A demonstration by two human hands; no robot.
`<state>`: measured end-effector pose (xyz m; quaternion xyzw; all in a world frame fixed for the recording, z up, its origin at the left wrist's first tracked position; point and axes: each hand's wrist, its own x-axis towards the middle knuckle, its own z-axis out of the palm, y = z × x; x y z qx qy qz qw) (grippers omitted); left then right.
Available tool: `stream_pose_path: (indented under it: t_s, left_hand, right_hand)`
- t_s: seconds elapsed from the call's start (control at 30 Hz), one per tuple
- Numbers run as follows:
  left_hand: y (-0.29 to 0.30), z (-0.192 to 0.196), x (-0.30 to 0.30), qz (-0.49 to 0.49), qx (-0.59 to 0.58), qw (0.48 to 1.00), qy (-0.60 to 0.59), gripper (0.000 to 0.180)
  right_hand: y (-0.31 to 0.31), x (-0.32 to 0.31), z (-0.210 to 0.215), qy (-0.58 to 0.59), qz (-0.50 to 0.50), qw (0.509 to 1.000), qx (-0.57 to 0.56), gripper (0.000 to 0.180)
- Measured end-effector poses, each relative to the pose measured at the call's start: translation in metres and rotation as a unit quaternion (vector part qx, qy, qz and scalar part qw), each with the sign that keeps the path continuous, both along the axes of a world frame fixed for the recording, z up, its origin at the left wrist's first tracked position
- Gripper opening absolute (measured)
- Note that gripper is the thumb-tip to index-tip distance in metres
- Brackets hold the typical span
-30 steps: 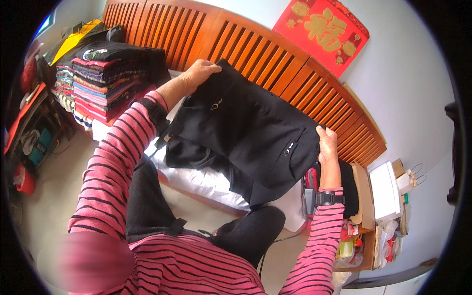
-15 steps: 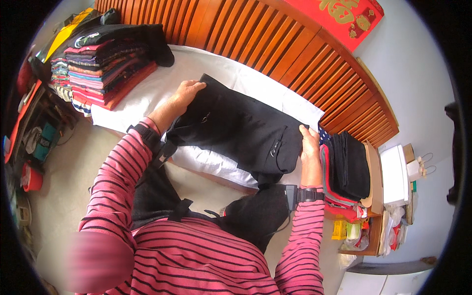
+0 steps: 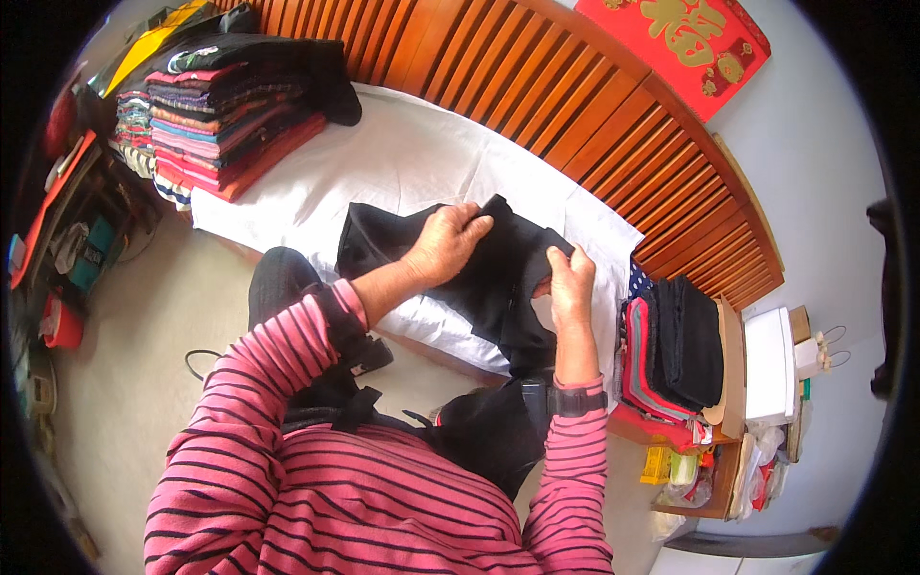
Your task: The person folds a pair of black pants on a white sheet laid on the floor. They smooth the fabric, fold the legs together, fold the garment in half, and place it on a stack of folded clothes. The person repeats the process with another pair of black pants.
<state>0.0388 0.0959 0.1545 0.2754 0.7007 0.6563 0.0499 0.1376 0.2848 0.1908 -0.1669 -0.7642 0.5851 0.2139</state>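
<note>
Across the white-covered bench [image 3: 419, 142] in front of me lies a black cloth garment [image 3: 506, 251], bunched and partly folded; its exact kind is hard to make out. My left hand [image 3: 444, 244] pinches its far upper edge near the middle, thumb on top and fingers curled round the cloth. The right end of the cloth is gripped by my right hand [image 3: 572, 283], thumb up and the other fingers partly hidden behind it. Left of my left hand, a loose part of the garment rests on the white sheet. Its near end hangs over the bench's front edge.
A tall stack of folded clothes [image 3: 216, 134] stands at the far left. On the right are folded black and red clothes [image 3: 680, 350] beside a cardboard piece [image 3: 733, 364]. A slatted wooden backrest [image 3: 575, 125] runs behind the bench. Bagged items [image 3: 685, 479] sit low at the right.
My left hand has moved right from the garment's left corner to its middle, closer to my right hand. The right hand has shifted slightly left, and the flat-held garment is now bunched, its small white logos out of sight.
</note>
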Motion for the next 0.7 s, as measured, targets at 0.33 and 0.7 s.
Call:
stream_pose_path:
  t_s: [0.33, 0.7]
  left_hand:
    - [0.004, -0.001, 0.044, 0.071, 0.006, 0.996, 0.058, 0.017]
    - [-0.005, -0.008, 0.052, 0.010, 0.021, 0.998, 0.053, 0.025]
  right_hand:
    - [-0.051, -0.007, -0.004, -0.060, 0.011, 0.996, 0.069, 0.023]
    - [-0.055, -0.008, -0.014, -0.035, 0.052, 0.998, 0.006, 0.020]
